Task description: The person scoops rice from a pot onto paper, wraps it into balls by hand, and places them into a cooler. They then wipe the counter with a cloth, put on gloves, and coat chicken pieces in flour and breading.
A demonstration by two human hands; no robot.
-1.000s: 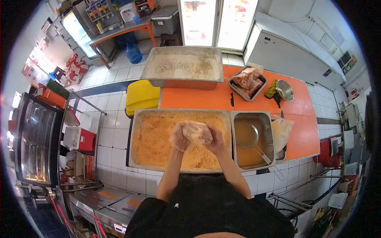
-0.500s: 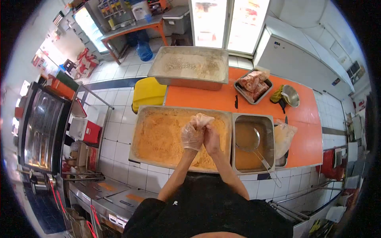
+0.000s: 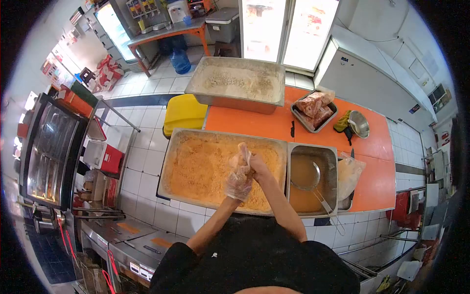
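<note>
Over a large metal tray of orange-yellow breading, my hands are together. A clear plastic glove covers my left hand, whose fingers are bunched up under loose plastic. My right hand looks bare and is closed on the upper part of the clear plastic, beside the left fingers. Whether anything else is between the hands is hidden. Right of the tray, a metal pan holds brownish liquid with a wire strainer in it.
Behind stands a deep tray of pale flour. On the orange table are a small tray with bagged meat, a metal bowl and a plastic bag. A yellow lid is left of the table.
My left hand has dropped slightly toward me. My right hand has risen a little and now grips the plastic, which stands up narrower and higher. The view has shifted slightly.
</note>
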